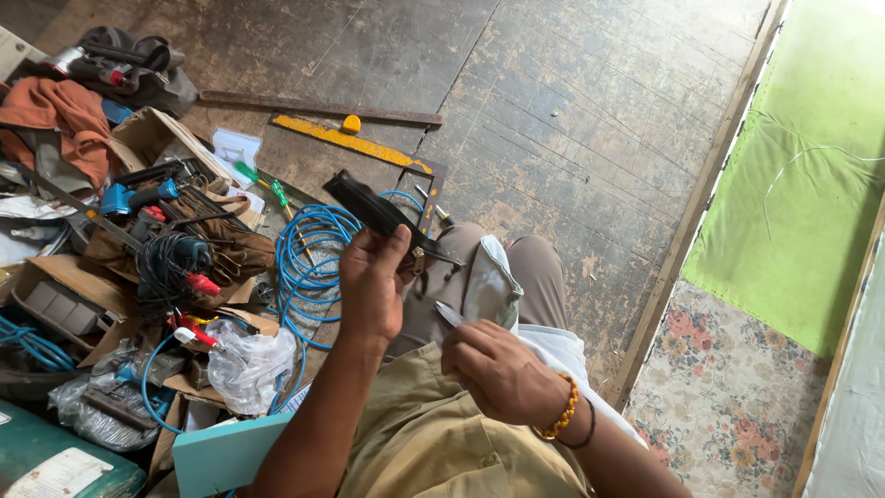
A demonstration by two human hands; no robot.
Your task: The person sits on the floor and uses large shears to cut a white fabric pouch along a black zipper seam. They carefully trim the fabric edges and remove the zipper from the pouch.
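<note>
Flat black strip [373, 210], tilted; small grey metal piece [449, 314].

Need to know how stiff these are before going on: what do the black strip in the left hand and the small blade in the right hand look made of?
Black strip: matte, dull black, probably rubber or plastic; it could also be coated metal. The left hand holds it by one end.

Small blade: pale grey with a bright sheen, so likely bare metal. The right hand hides its lower part, so the handle material cannot be told.

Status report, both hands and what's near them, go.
Left hand gripping a long black tool, raised. Right hand pinching a small metal piece. Blue hose coil and tool clutter on floor beside left hand.
</note>
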